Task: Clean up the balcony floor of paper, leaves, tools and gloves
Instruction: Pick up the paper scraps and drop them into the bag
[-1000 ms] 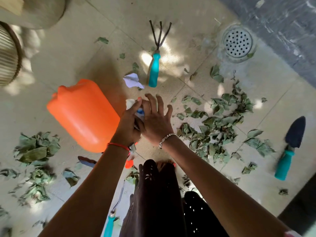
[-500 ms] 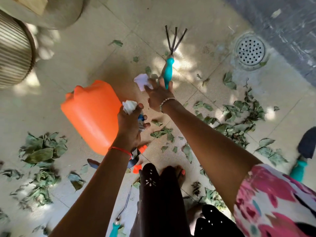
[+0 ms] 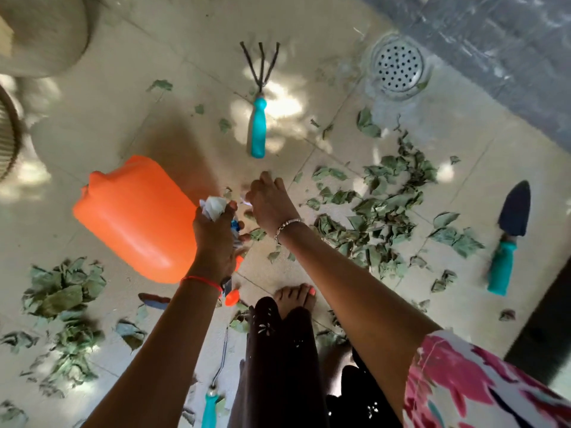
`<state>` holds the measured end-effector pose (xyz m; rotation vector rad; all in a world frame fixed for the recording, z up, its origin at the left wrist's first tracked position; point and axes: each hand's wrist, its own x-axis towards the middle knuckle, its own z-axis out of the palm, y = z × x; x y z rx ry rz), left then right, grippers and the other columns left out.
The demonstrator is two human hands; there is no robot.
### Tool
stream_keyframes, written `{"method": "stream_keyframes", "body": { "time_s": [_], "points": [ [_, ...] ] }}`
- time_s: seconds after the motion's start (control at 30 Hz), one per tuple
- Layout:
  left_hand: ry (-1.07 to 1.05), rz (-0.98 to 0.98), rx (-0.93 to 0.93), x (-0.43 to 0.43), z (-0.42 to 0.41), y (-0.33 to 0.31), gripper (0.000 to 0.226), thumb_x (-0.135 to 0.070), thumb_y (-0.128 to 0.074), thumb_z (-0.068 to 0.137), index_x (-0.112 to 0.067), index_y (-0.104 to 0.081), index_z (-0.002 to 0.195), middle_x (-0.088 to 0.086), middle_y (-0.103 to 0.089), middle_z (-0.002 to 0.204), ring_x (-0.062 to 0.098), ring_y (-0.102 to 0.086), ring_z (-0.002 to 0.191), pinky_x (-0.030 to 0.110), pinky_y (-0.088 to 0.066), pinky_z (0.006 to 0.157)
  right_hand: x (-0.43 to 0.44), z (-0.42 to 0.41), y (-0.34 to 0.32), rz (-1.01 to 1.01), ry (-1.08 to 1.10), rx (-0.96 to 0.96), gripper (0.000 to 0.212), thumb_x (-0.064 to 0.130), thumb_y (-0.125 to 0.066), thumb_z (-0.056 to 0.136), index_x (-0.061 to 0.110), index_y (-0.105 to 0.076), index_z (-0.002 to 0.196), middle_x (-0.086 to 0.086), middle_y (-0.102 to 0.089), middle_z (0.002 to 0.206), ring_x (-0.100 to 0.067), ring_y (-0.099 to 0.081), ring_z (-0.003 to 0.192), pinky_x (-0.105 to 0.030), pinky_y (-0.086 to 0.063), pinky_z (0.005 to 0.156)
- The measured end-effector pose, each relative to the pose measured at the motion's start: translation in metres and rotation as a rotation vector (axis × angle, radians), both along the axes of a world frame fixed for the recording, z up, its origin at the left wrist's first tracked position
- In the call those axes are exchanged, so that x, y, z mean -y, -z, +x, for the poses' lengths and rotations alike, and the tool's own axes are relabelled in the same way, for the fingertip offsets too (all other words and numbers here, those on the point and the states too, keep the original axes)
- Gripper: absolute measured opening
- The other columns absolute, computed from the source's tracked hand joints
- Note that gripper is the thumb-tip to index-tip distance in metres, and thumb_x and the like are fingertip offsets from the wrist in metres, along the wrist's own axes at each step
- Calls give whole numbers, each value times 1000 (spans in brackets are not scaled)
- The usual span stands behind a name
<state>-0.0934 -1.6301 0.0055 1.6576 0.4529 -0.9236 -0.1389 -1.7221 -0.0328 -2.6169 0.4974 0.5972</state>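
Observation:
My left hand (image 3: 216,239) grips a crumpled white paper (image 3: 213,207) together with a small blue and white scrap (image 3: 234,227). It is right beside the orange plastic jug (image 3: 139,217) lying on the tiles. My right hand (image 3: 270,200) hovers close by with curled fingers, and a pale paper scrap (image 3: 245,201) shows blurred at its fingertips. A teal-handled hand rake (image 3: 258,131) lies on the floor beyond both hands. A dark trowel (image 3: 509,233) with a teal handle lies at the right. Dry leaves (image 3: 370,217) are scattered to the right of my right hand.
More leaves (image 3: 61,288) are heaped at the left. A third teal-handled tool (image 3: 211,403) lies by my legs. A round floor drain (image 3: 398,66) sits at the back right beside a dark wall. A pale pot (image 3: 40,32) and a ribbed container (image 3: 7,134) stand at the left.
My right hand reached out to the white paper beside the rake, and that paper is gone from the floor. The hand has drawn back toward my left hand, which kept its crumpled paper.

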Motion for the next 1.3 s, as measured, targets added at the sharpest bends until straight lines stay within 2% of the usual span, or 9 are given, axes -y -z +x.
{"method": "stream_keyframes", "body": {
  "time_s": [0.2,0.33,0.43,0.5,0.67,0.77,0.87,1.0,1.3],
  "points": [
    [73,20,59,6,-1,19,18,-5,-57,91,-20,-48,87,1,-54,79,23,-52,76,30,-45,63,-3,-5,18,-46,-91,-59,35,14,-34,96,12,-51,127,-5,-41,138,-31,-20,137,-43,-20,108],
    [129,38,64,5,-13,22,14,-5,-56,91,-13,-49,100,3,-54,78,14,-56,58,22,-49,46,-5,-25,21,-40,12,-25,37,3,-34,94,5,-44,129,-14,-48,128,-32,-33,128,-41,-28,102],
    [155,22,7,2,-25,22,32,-5,-54,93,0,-43,123,8,-51,79,11,-53,46,19,-44,38,-7,-45,19,147,327,148,59,-9,-43,86,10,-34,141,-20,-56,117,-34,-46,112,-41,-36,94],
    [192,34,-28,2,-31,21,16,-6,-51,95,-3,-46,109,7,-49,77,8,-52,43,17,-43,37,-5,-58,17,350,597,229,62,-14,-46,82,8,-38,140,-24,-59,108,-35,-52,101,-40,-44,87],
    [305,-2,-89,30,-73,15,12,-4,-50,95,-8,-42,104,4,-50,67,7,-51,41,16,-41,36,15,-115,9,725,1370,331,35,-15,-39,82,-7,-64,105,-6,-62,68,2,-56,52,-11,-41,47],
    [358,12,-157,45,-91,19,21,-6,-50,95,-10,-39,113,11,-49,81,11,-51,50,17,-40,38,25,-160,10,796,1751,257,27,-11,-44,80,-10,-67,94,1,-51,50,-3,-45,42,-16,-35,46],
    [449,69,-119,55,-109,26,54,-11,-56,93,-11,-30,140,21,-52,125,23,-51,81,25,-44,47,28,-203,4,564,1782,218,16,3,-56,80,-9,-66,79,-2,-47,51,-12,-39,48,-15,-30,41],
    [572,73,-122,64,-137,24,54,-8,-54,94,-6,-29,141,3,-49,82,13,-47,50,16,-38,37,26,-240,5,363,1804,183,20,24,-64,79,5,-63,71,-9,-60,66,-23,-52,63,-26,-39,57],
    [795,154,-114,59,-163,16,42,-8,-51,95,-1,-35,134,2,-45,79,11,-43,48,14,-34,37,-2,-274,1,250,1653,-42,21,6,-53,77,8,-68,92,-15,-68,96,-29,-62,89,-27,-48,74]
  ]
}}
